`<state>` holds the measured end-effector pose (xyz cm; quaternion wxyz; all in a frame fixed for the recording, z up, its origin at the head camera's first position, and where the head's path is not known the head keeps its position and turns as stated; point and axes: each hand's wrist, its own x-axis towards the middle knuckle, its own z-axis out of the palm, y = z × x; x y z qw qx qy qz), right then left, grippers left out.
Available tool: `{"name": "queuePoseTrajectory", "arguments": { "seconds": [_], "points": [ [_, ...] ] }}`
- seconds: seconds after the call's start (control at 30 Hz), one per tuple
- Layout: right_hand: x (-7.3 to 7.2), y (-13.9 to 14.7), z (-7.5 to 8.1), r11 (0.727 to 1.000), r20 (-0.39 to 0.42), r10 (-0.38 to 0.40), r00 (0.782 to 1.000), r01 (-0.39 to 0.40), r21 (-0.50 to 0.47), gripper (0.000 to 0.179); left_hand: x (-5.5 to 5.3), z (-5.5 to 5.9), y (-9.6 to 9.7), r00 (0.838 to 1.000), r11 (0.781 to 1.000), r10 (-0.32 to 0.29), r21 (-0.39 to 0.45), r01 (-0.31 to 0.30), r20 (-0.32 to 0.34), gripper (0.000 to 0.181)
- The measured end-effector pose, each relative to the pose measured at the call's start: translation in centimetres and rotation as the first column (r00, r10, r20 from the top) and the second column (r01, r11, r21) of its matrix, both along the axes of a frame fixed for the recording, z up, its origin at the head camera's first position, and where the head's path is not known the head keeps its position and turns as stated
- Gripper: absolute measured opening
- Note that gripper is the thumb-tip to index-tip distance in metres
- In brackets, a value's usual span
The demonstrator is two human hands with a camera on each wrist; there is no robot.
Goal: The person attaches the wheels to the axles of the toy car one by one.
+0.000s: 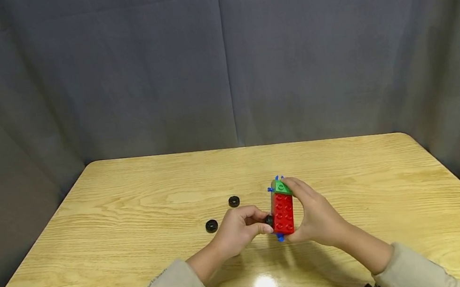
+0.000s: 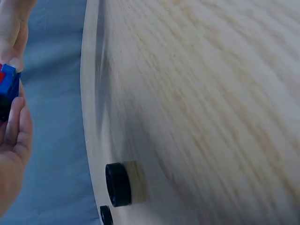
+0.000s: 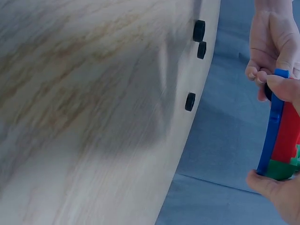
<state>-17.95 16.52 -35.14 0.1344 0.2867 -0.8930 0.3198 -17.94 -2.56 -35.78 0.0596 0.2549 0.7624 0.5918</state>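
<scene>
My right hand (image 1: 318, 211) grips a toy block car (image 1: 282, 212) above the table, thumb at one end and fingers at the other. The car has red studded bricks, a green sloped brick (image 1: 282, 187) and a blue base (image 3: 272, 133) with small axle stubs and end hooks. Between thumb and fingers, my left hand (image 1: 240, 230) pinches a black wheel (image 1: 269, 220) against the base's left side. In the right wrist view, the base's edge and a thumb partly cover that wheel. The left wrist view catches only part of the car (image 2: 8, 84).
Loose black wheels lie on the wooden table (image 1: 134, 197): one wheel (image 1: 234, 201) beyond the left hand, another wheel (image 1: 211, 226) to its left. The right wrist view shows a third wheel (image 3: 190, 101). A grey curtain (image 1: 154, 76) hangs behind the table's far edge.
</scene>
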Motion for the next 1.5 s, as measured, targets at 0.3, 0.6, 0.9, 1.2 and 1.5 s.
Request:
{"name": "queuePoseTrajectory", "arguments": {
  "seconds": [0.3, 0.6, 0.9, 1.2, 1.5],
  "points": [
    [-0.1, 0.1, -0.2, 1.0, 0.014, 0.018, 1.0, -0.018, -0.023, 0.097, -0.9, -0.7, -0.7, 0.999, 0.997, -0.047, -0.055, 0.048, 0.009, 0.016],
    [-0.3, 0.5, -0.5, 0.997, 0.071, 0.044, 0.996, -0.039, -0.06, 0.098, -0.8, -0.3, -0.9, 0.998, 0.994, -0.06, -0.086, 0.061, 0.015, 0.023],
    [-0.4, 0.6, -0.9, 0.996, 0.085, 0.062, 0.994, -0.056, -0.074, 0.099, -0.8, -0.4, -1.2, 0.997, 0.995, -0.064, -0.076, 0.066, 0.031, 0.027],
    [-0.4, 0.4, -0.9, 0.99, 0.08, 0.095, 0.992, -0.086, -0.108, 0.101, -1.0, -0.4, -1.9, 0.995, 0.993, -0.097, -0.07, 0.097, 0.002, 0.028],
    [-0.1, 0.4, -0.9, 0.99, 0.12, 0.096, 0.988, -0.083, -0.111, 0.101, -0.3, 0.4, -2.8, 0.992, 0.992, -0.11, -0.058, 0.114, 0.064, 0.023]
  ]
}}
